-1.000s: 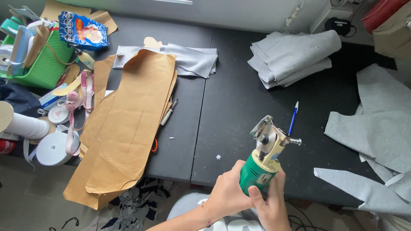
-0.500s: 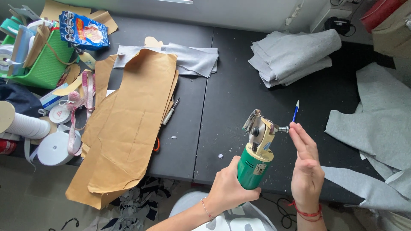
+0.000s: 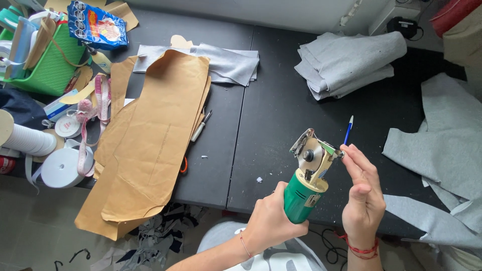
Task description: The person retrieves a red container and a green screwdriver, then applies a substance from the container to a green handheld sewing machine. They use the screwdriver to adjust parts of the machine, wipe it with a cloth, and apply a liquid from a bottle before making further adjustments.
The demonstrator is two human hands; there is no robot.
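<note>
Head view: left hand (image 3: 271, 221) around green rotary cutter (image 3: 306, 180).

A black counter (image 3: 281, 75) is seen, made of two parts joined side by side. On it are laid brown paper patterns (image 3: 150, 140), grey fabric pieces (image 3: 346, 62), a blue pen (image 3: 347, 130), a green basket (image 3: 45, 68), a snack bag (image 3: 95, 22) and white tape rolls (image 3: 63, 165). Fabric scraps (image 3: 150, 236) are scattered on the floor (image 3: 30, 236).
</note>
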